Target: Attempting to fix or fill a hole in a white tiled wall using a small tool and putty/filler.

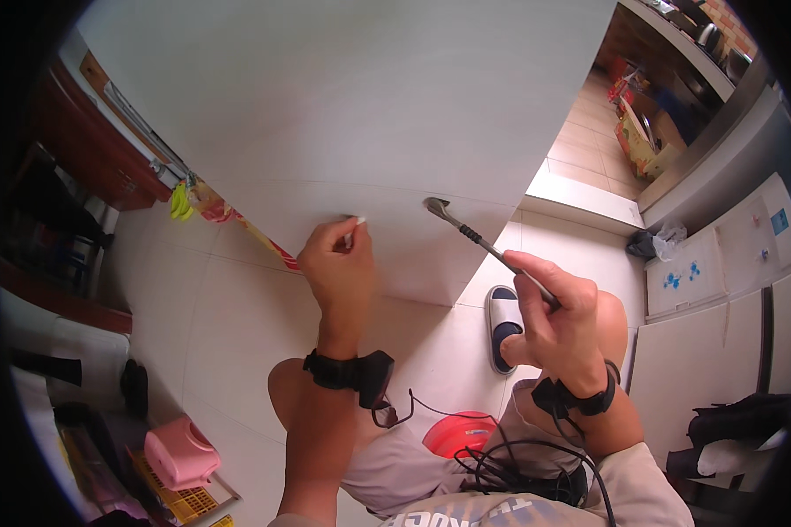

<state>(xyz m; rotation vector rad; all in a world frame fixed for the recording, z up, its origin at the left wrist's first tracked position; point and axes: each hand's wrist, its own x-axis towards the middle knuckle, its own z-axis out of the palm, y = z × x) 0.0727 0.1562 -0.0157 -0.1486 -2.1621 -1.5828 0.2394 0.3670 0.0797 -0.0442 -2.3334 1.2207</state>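
A large white panel (351,105) fills the upper middle, with thin lines across its lower part. Near those lines, my left hand (335,263) pinches a small white object (359,220) between thumb and fingertips, most of it hidden. My right hand (558,325) grips a long metal tool (483,247) with a ribbed black band along its shaft. The tool slants up and left, its curved head at the panel surface, right of my left hand, beside a small dark mark. I cannot tell whether the head touches the panel.
Colourful plastic wrapping (211,205) lines the panel's left edge. A doorway step (584,198) is at upper right, white appliances (721,263) below it. A red bucket (444,432) and black cables lie by my legs. A pink bin (182,452) sits lower left.
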